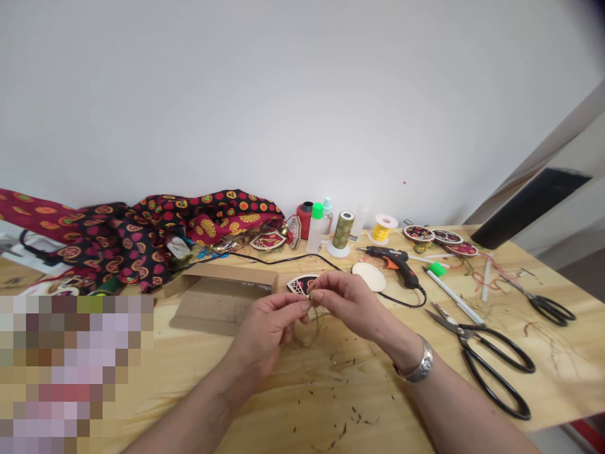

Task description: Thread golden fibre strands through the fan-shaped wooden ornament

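My left hand (270, 325) and my right hand (352, 304) meet over the middle of the table, fingertips pinched together. Between them runs a thin olive thread (316, 329), hanging in a loose loop below the fingers. The exact pinch point is too small to make out. Just behind my fingers lies a leaf-shaped ornament (299, 285) with a pale cut-out rim and dark patterned fabric, partly hidden by my right hand. A silver bracelet (420, 364) circles my right wrist.
An open cardboard box (212, 306) lies left of my hands. Behind stand a green thread spool (343, 232), a green-capped bottle (316, 232) and a yellow spool (379, 232). Rightward lie a glue gun (392, 257), large scissors (472, 337) and smaller scissors (548, 308). Patterned fabric (155, 221) is heaped left.
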`<state>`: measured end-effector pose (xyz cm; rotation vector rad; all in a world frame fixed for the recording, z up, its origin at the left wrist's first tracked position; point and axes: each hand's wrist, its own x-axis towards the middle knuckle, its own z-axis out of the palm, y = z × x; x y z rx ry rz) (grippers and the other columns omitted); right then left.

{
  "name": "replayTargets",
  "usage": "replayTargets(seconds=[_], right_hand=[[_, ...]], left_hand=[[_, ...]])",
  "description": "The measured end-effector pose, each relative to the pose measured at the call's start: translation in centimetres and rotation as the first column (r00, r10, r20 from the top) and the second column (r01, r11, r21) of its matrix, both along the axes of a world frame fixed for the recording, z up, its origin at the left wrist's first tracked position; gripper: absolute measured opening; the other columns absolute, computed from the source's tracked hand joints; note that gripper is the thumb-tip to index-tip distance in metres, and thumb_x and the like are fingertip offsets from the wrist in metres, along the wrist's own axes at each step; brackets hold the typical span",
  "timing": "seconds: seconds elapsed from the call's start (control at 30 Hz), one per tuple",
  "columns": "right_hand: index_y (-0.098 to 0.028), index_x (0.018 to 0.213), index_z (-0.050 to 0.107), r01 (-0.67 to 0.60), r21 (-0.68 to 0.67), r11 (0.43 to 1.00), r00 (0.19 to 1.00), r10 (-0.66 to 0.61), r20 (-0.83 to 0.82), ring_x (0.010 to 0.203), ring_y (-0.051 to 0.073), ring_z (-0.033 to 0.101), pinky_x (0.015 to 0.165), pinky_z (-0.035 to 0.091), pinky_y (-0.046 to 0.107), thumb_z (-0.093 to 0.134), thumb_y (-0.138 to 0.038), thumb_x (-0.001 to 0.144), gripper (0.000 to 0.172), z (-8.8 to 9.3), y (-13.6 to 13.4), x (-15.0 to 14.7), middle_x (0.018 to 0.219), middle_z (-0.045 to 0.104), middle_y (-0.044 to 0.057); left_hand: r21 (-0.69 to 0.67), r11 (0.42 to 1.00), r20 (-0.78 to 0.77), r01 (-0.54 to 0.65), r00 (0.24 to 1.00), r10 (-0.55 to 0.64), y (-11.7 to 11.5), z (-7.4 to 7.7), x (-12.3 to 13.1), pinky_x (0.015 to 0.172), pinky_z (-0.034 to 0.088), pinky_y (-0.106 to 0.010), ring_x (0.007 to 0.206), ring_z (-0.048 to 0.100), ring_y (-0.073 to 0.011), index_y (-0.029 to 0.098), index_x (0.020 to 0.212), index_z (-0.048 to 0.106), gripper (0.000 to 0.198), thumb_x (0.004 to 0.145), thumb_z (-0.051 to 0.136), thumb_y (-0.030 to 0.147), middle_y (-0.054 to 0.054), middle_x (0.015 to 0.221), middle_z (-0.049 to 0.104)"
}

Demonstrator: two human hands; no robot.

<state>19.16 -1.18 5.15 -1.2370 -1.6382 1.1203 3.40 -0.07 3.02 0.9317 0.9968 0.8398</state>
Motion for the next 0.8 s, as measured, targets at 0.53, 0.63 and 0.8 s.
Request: replayTargets(seconds=[0.53,0.63,0.8], right_hand=[[-0.017,0.059,0.055,-0.357,0.401,0.844,0.745,-0.002,0.667,0.048,0.009,0.035,0.05,0.028,0.024,0.045,-0.014,0.078,0.021,1.0,-2.4,-1.0,0.052,0.049,-0.001],[-0.017,0.055,0.056,-0.501,0.306,0.809,0.74,0.218,0.637,0.048,0.009,0.038,0.049,0.03,0.022,0.051,-0.017,0.074,0.02,1.3,-2.6,-0.5,0.051,0.052,-0.002],[-0.013,0.07,0.064,-0.3,0.111,0.947,0.928,0.262,0.265,0.057,0.01,0.054,0.054,0.042,0.02,0.031,-0.022,0.089,0.039,1.5,-0.8,2.2,0.065,0.062,0.002]], left_hand=[[-0.075,0.986,0.196,-0.151,0.967,0.163,0.3,0.0,0.1,0.034,0.015,-0.012,0.036,0.021,0.0016,0.012,0.069,0.061,0.015,0.064,0.069,0.023,0.001,0.06,0.061],[-0.1,0.992,0.306,-0.08,0.946,0.108,0.0,0.4,-0.2,0.034,0.017,-0.011,0.035,0.024,0.001,0.015,0.065,0.062,0.01,0.063,0.069,0.021,0.004,0.052,0.057],[0.034,0.839,0.191,0.543,0.82,-0.539,-2.2,1.7,-1.4,0.038,0.034,-0.021,0.037,0.044,-0.0091,0.018,0.057,0.071,0.011,0.058,0.073,0.028,-0.003,0.045,0.058]])
